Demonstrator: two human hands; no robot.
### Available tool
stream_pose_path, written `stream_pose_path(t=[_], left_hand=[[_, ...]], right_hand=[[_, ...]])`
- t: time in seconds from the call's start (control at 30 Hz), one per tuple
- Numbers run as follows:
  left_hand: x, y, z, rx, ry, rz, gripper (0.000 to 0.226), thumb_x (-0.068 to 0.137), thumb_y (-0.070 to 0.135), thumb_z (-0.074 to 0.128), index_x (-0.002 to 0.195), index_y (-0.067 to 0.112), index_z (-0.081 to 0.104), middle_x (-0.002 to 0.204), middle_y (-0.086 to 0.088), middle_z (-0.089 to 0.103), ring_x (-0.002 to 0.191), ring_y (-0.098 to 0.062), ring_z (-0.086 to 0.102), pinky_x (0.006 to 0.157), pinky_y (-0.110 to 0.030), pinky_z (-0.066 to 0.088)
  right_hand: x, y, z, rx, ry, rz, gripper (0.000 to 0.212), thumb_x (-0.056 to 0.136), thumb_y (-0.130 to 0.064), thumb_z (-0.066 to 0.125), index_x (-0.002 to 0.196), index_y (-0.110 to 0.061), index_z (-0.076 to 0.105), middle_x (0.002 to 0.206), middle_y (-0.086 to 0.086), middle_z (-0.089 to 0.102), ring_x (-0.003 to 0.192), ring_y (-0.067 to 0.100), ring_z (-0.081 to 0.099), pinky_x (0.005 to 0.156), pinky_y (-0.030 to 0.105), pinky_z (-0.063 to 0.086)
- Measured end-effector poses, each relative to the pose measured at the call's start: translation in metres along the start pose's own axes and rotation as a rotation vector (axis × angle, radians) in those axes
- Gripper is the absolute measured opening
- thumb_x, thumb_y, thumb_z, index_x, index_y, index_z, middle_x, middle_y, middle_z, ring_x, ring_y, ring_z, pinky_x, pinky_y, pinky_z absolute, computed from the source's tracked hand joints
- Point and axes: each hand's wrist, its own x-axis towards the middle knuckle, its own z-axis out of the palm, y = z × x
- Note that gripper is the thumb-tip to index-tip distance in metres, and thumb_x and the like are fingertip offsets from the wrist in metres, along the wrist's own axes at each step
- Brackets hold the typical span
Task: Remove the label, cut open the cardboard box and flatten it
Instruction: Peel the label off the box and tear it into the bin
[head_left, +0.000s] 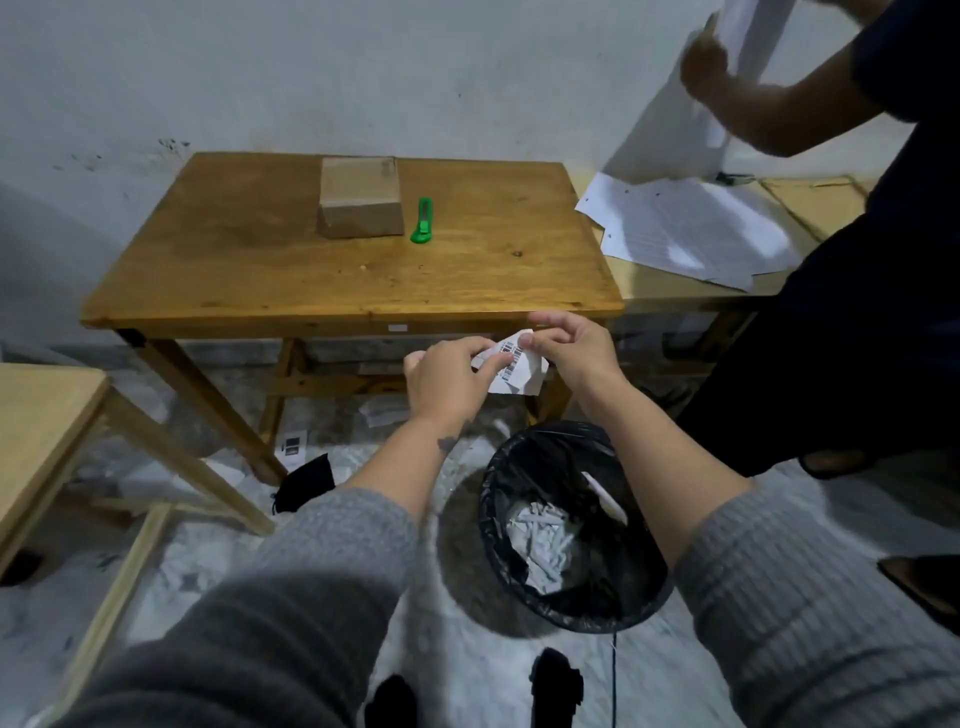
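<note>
A closed brown cardboard box (360, 203) stands at the back middle of the wooden table (249, 260). A green utility knife (422, 221) lies just right of it. Below the table's front edge, both hands pinch a crumpled white label (517, 366) with barcodes. My left hand (448, 376) grips its left side and my right hand (571, 349) its top right. The label hangs above a bin lined with a black bag (566, 525).
The bin holds scraps of white paper. Another person (852, 291) stands at the right, handling white sheets above a second table with papers (685, 228). A lighter wooden table (36, 436) stands at the left. Paper bits and a black pouch (306, 483) litter the floor.
</note>
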Motion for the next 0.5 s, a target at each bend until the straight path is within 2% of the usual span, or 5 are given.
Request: stream_pose_path(t=[0.07, 0.13, 0.27, 0.4, 0.5], left_hand=[[0.002, 0.012, 0.01, -0.018, -0.001, -0.034, 0.03, 0.088, 0.055, 0.055, 0.1, 0.032, 0.071, 0.094, 0.008, 0.073, 0.095, -0.015, 0.06, 0.083, -0.031, 0.021], [0.003, 0.023, 0.019, -0.015, 0.006, -0.074, 0.026, 0.087, 0.053, 0.057, 0.096, 0.033, 0.071, 0.093, 0.008, 0.072, 0.094, -0.014, 0.06, 0.082, -0.031, 0.022], [0.007, 0.028, 0.04, 0.012, -0.031, -0.127, 0.023, 0.085, 0.053, 0.06, 0.09, 0.034, 0.071, 0.093, 0.008, 0.072, 0.098, -0.015, 0.06, 0.084, -0.032, 0.024], [0.009, 0.036, 0.06, 0.05, -0.132, -0.098, 0.014, 0.081, 0.057, 0.063, 0.079, 0.044, 0.064, 0.096, 0.008, 0.069, 0.11, -0.017, 0.051, 0.088, -0.033, 0.027], [0.012, 0.04, 0.076, 0.072, -0.167, -0.07, 0.012, 0.081, 0.062, 0.057, 0.078, 0.051, 0.061, 0.092, 0.008, 0.068, 0.108, -0.018, 0.052, 0.089, -0.033, 0.028]], right_hand=[[0.004, 0.004, -0.013, -0.04, 0.023, -0.017, 0.024, 0.078, -0.011, 0.074, 0.101, -0.015, 0.069, 0.078, 0.006, 0.071, 0.078, 0.009, 0.069, 0.069, 0.021, 0.054], [0.01, 0.008, -0.026, -0.132, 0.037, -0.037, 0.018, 0.076, -0.014, 0.076, 0.093, -0.016, 0.072, 0.077, 0.006, 0.072, 0.08, 0.015, 0.069, 0.079, 0.033, 0.057], [0.027, 0.021, -0.052, -0.517, 0.051, -0.125, 0.014, 0.071, -0.03, 0.079, 0.082, -0.027, 0.072, 0.081, -0.006, 0.07, 0.089, 0.019, 0.064, 0.084, 0.046, 0.052], [0.039, 0.026, -0.072, -0.799, -0.193, -0.3, 0.031, 0.077, -0.034, 0.073, 0.108, -0.032, 0.069, 0.116, -0.009, 0.066, 0.112, 0.015, 0.051, 0.099, 0.041, 0.041], [0.048, 0.027, -0.081, -0.819, -0.306, -0.268, 0.009, 0.079, -0.03, 0.072, 0.088, -0.028, 0.073, 0.091, -0.006, 0.073, 0.089, 0.012, 0.065, 0.088, 0.034, 0.05]])
